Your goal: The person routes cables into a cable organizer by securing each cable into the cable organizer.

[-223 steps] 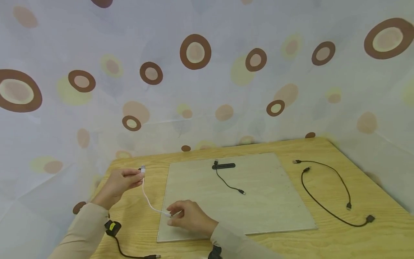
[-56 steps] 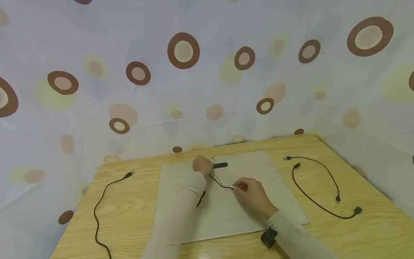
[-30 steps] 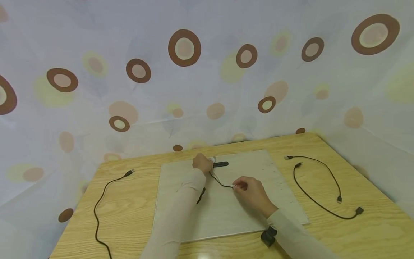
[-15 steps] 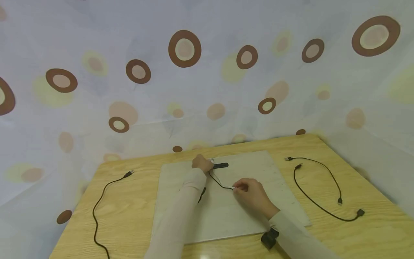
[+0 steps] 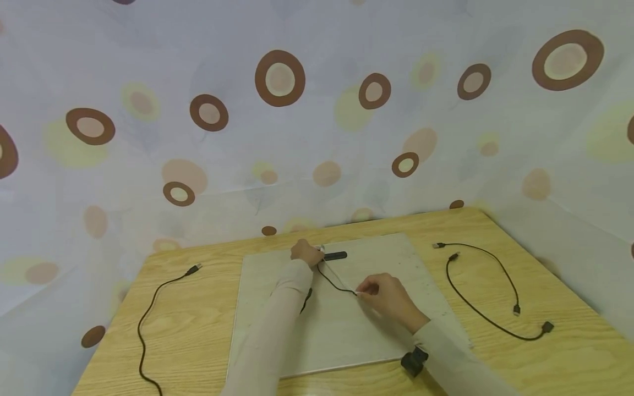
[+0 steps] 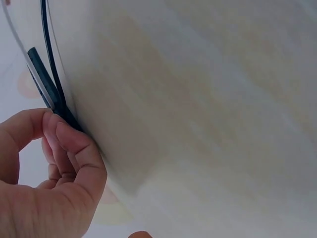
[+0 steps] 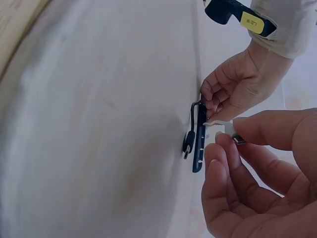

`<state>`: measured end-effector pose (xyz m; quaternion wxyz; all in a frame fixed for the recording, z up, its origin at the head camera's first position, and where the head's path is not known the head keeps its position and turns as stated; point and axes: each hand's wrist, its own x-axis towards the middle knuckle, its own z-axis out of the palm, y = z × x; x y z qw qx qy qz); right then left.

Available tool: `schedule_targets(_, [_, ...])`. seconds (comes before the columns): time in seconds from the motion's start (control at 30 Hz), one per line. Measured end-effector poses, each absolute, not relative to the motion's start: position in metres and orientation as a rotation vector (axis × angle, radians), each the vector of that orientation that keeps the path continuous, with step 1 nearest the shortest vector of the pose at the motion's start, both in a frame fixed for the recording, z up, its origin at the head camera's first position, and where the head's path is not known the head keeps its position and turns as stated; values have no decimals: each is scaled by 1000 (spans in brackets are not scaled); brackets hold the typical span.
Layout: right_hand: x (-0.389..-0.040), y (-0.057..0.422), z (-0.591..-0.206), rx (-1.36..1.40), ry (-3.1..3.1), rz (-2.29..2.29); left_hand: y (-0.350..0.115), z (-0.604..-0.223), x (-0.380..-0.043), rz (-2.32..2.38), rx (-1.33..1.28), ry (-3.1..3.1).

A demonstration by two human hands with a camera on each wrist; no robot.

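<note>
A short white USB cable (image 5: 339, 276) stretches between both hands above the board. My left hand (image 5: 306, 253) pinches its far part at the left end of a black slotted cable holder (image 5: 337, 256); the fingers hide that plug. My right hand (image 5: 388, 297) pinches the near white plug (image 7: 229, 129) between thumb and fingers; its metal tip shows in the right wrist view. A black cable (image 5: 329, 279) hangs from the holder's left end, its plug (image 7: 188, 142) beside the strip. In the left wrist view, white and black cables meet at my left fingertips (image 6: 69, 131).
The pale board (image 5: 277, 341) lies on a wooden table (image 5: 198, 324). One long black USB cable (image 5: 148, 313) lies left of it. Two more black cables, one farther back (image 5: 500, 264) and one nearer (image 5: 475, 308), lie to the right. A patterned sheet (image 5: 317, 137) hangs behind.
Since the oldest frame, both hands have carried the white cable from the table's left side to the holder on the board. Over the last second they have barely moved.
</note>
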<state>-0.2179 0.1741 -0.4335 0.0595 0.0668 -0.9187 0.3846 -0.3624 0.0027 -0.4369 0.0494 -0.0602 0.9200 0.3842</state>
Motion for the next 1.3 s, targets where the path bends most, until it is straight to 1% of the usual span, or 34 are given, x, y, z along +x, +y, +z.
schedule_targets(0.23, [-219,177,-434,207,-2838,1085,2,-437,-361,1210,-188,2793])
schedule_targets(0.57, [-232,198,-434,245,-2835,966,1,-443,-367,1187,-187,2804])
schedule_targets(0.87, [-236,198,-435,133,-2931,902,1,-436,-355,1260,-233,2755])
schedule_targets(1.07, [-235,199,-435,139,-2944,858,0,-431,-348,1268,-223,2748])
schedule_targets(1.3, [-233,200,-435,145,-2929,867,1,-432,-349,1290,-222,2742])
